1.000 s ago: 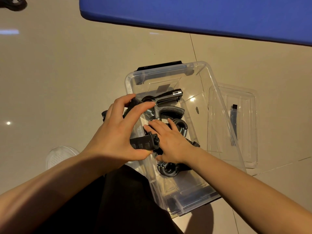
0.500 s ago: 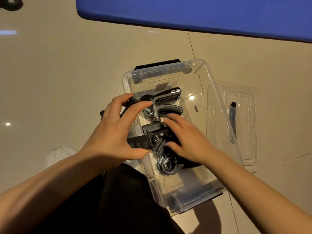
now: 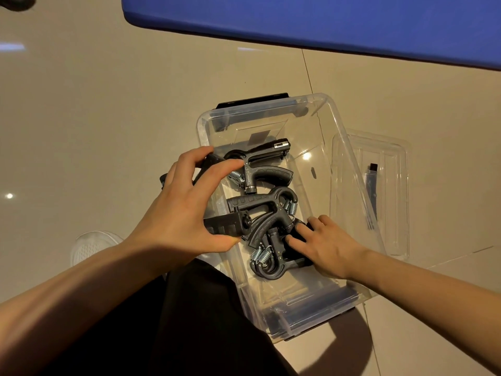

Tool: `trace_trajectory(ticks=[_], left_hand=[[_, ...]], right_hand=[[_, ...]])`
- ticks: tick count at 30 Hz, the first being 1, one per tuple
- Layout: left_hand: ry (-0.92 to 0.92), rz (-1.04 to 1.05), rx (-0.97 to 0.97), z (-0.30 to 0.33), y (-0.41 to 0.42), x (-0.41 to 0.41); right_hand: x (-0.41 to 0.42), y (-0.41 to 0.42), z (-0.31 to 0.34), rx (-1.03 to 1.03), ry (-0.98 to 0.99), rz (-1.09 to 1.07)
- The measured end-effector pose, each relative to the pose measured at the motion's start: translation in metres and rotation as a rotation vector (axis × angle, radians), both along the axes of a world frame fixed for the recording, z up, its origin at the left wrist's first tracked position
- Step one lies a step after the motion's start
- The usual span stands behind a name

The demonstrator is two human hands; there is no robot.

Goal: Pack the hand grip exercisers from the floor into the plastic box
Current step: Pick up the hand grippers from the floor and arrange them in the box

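A clear plastic box (image 3: 344, 147) stands on the tiled floor with several black hand grip exercisers (image 3: 260, 175) with steel springs piled inside. My left hand (image 3: 187, 210) hovers over the box's left rim and grips a black exerciser (image 3: 225, 225), thumb under one handle and fingers curled over the other. My right hand (image 3: 325, 245) is inside the box at the right, its fingers lying flat on the exercisers in the near pile (image 3: 271, 256).
The box's clear lid (image 3: 390, 202) lies on the floor just right of it, a black clip on it. A blue mat (image 3: 325, 25) spans the top. A white shoe (image 3: 92, 245) and my dark trouser leg (image 3: 189, 321) are at lower left.
My right hand slid from the middle of the pile to its right side, uncovering an exerciser there. My left hand stays in place with its exerciser.
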State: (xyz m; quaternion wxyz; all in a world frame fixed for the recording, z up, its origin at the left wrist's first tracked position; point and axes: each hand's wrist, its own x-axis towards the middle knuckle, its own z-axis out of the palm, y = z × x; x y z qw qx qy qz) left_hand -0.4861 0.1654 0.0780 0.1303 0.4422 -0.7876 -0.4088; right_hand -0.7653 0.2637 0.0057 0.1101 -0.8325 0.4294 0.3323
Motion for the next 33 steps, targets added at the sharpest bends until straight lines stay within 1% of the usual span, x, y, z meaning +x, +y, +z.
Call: trace_trajectory(ticks=[5,8,11,13,15,17,19,22,25,28,33], left_hand=[[0.006,0.000,0.012,-0.001,0.000,0.002],[0.004,-0.004,0.007,-0.001,0.000,0.002],[-0.001,-0.002,0.010,0.000,0.001,0.001],[-0.004,-0.001,0.004,0.000,0.000,0.001],[-0.010,-0.005,-0.011,0.000,0.001,0.000],[-0.007,-0.004,-0.009,0.001,0.000,0.000],[-0.005,-0.006,0.005,0.001,0.000,0.000],[-0.007,-0.004,0.011,0.000,0.000,0.001],[-0.008,-0.003,0.011,0.001,-0.001,0.001],[-0.023,-0.008,0.013,0.003,0.000,0.001],[-0.118,-0.085,0.021,0.004,0.010,-0.003]], right_hand=[[0.003,0.004,0.004,-0.060,0.022,-0.099],[0.004,0.006,0.004,-0.062,0.083,-0.074],[0.003,0.001,0.015,-0.070,-0.027,-0.057],[0.010,-0.005,0.020,-0.075,-0.168,0.035],[0.024,-0.011,0.017,-0.003,-0.274,0.195],[0.035,-0.011,0.003,0.084,-0.307,0.309],[0.037,-0.010,-0.012,0.152,-0.351,0.342],[0.036,-0.009,-0.023,0.194,-0.283,0.421],[0.042,-0.011,-0.028,0.211,-0.251,0.396],[0.040,-0.011,-0.029,0.246,-0.315,0.319],[0.025,-0.008,-0.023,0.216,-0.349,0.293]])
